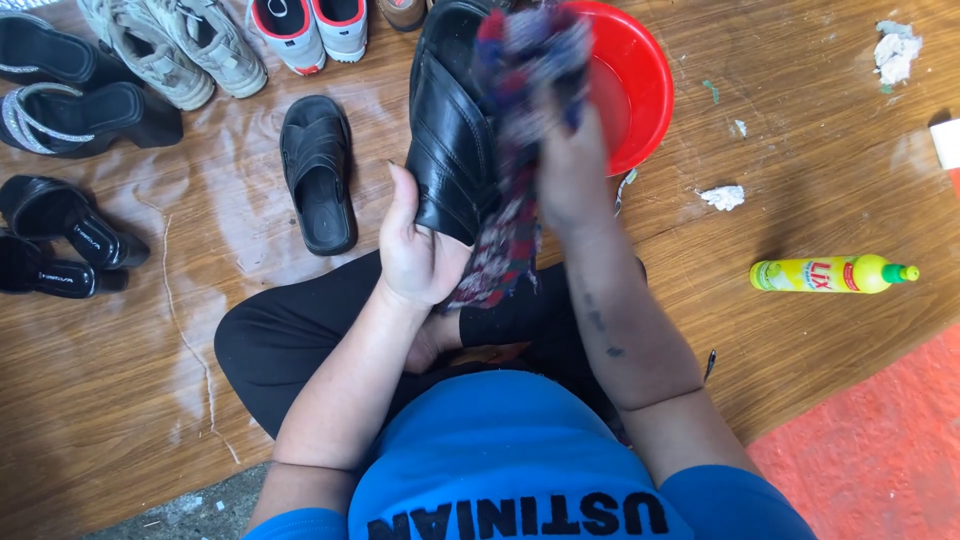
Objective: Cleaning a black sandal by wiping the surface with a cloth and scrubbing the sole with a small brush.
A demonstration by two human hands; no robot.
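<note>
A person in a blue shirt [510, 460] is sitting cross-legged on a brown wood-grain floor [100, 400], seen from above. A red mat [880, 450] is lying at the floor's near right corner, and a grey strip is showing at the near left edge. The left hand [415, 250] is gripping the near end of a black sandal [450, 130], fingers wrapped around it, holding it above the lap. The right hand [570, 170] is closed around a dark red-and-blue cloth [510, 200], pressing it against the sandal's side; the cloth is hanging down toward the knees. Just behind both hands a red basin [635, 80] is sitting on the floor, partly hidden by cloth and sandal. The matching sandal [318, 175] is lying just left of the held one. Farther left, black heeled shoes [60, 240] are crowding the edge, with beige trainers [170, 45] and red-trimmed trainers [310, 25] along the far edge. To the right, open floor is stretching out, holding only a yellow bottle [825, 274] on its side and white scraps [722, 197].
</note>
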